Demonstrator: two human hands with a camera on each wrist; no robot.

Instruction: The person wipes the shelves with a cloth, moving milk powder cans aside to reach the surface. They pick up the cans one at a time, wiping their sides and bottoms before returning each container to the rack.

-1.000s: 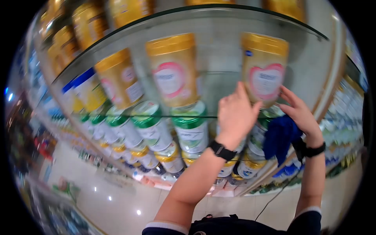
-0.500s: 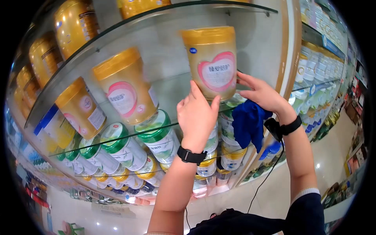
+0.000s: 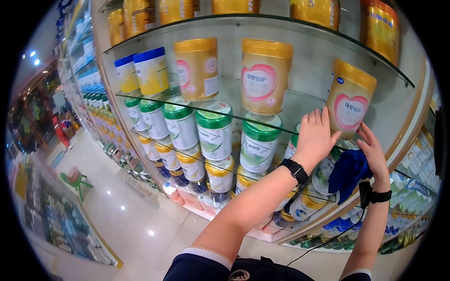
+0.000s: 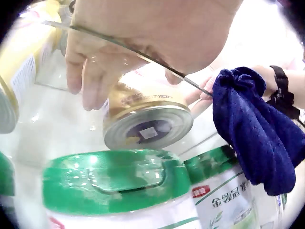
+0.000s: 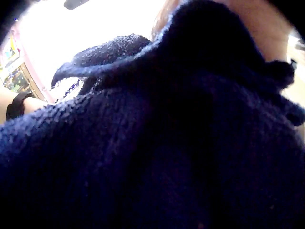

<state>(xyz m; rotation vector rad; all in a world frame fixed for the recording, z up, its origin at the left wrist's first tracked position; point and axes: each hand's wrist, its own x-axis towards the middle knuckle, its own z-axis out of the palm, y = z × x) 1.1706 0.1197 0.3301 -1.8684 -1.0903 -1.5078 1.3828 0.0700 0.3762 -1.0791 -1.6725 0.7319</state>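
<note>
A gold milk powder can with a pink heart label stands at the right end of the middle glass shelf. My left hand touches its lower left side with fingers straight and thumb spread. On the can's right side are the fingertips of my right hand. A dark blue cloth hangs from the right hand's palm. The left wrist view looks up through the glass at the can's metal base. In the right wrist view the cloth hides nearly everything.
A similar gold can stands to the left, with another beyond it. Green-lidded cans fill the shelf below. The glass shelf edge runs in front of my left hand. More gold cans stand above. A black cable trails from the right wrist.
The head view swung right, then back left, so the shelf shifts across it. Both hands stay at the gold can's sides, and the blue cloth stays with the right hand.
</note>
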